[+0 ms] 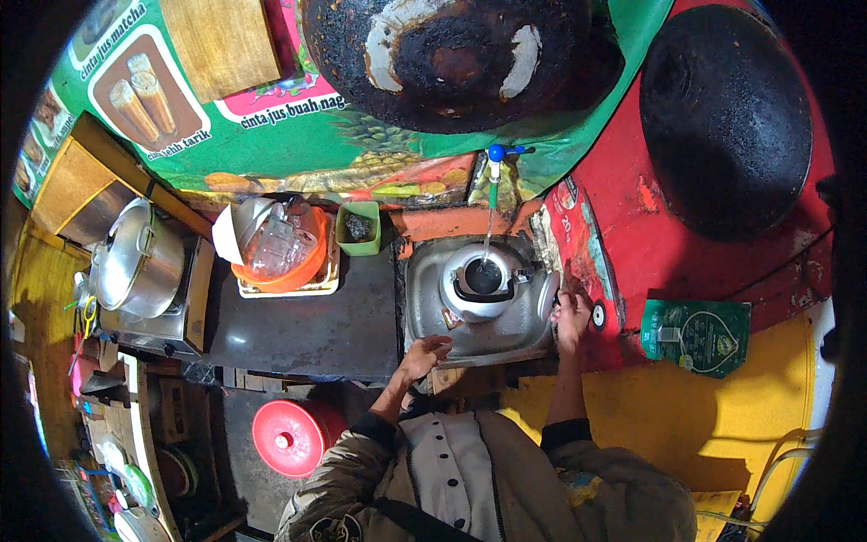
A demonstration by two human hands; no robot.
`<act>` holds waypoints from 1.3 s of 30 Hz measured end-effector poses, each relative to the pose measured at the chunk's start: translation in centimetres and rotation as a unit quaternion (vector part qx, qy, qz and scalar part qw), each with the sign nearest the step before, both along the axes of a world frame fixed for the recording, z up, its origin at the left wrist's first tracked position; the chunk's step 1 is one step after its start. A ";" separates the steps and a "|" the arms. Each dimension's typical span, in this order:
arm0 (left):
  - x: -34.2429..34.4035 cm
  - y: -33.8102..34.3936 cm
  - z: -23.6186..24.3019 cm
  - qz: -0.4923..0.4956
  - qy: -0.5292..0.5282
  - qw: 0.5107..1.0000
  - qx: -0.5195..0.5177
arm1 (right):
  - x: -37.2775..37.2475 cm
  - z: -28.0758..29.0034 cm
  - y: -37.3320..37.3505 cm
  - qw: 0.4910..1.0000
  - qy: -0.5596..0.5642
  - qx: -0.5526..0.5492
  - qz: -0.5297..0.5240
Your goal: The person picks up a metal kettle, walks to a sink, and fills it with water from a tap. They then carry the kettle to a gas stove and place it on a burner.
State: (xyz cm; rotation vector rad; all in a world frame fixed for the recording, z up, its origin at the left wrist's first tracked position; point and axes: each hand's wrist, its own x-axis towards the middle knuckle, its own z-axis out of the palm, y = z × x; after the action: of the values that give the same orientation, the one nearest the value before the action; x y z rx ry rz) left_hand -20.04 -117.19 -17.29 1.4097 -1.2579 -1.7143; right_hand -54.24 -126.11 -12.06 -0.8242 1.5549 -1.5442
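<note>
A silver kettle (470, 303) with a black handle stands uncovered in the metal sink (515, 341). Water from the tap (495, 172), which has a blue handle and a green spout, runs into the kettle's round mouth. My right hand (571, 318) is closed on a silver kettle lid (548, 294) at the sink's right edge, with the lid tilted on its side. Over the front left rim of the sink, my left hand (424, 356) is empty, its fingers loosely stretched toward the kettle but apart from it. A small wrapper (451, 318) lies in the basin.
Left of the sink, a green container (359, 228) and an orange basin (312, 265) of clear plastic pieces stand on the dark counter (307, 334). Further left, a lidded pot (135, 257) sits on a stove. Blackened woks (727, 126) hang beyond. A red-lidded bucket (287, 438) stands below.
</note>
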 end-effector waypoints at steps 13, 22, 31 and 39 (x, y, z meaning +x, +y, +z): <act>0.2 -0.1 -0.7 -0.014 0.017 0.999 0.025 | 0.2 0.3 0.1 1.000 -0.018 0.025 -0.004; 0.4 0.0 -0.6 -0.006 0.020 1.000 0.015 | 0.0 -0.2 0.3 1.000 -0.022 0.017 0.004; 0.6 0.0 0.3 -0.023 0.006 0.999 0.034 | -0.4 -1.1 0.3 1.000 0.002 0.018 -0.007; 0.3 0.2 0.3 0.007 0.012 1.000 0.018 | -1.1 -2.0 0.1 0.999 0.031 0.010 -0.002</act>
State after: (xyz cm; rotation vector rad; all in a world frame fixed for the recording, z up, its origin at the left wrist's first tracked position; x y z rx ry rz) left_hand -19.79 -116.99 -16.97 1.4111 -1.2074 -1.7468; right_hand -55.37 -126.03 -14.09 -0.8650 1.6143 -1.5151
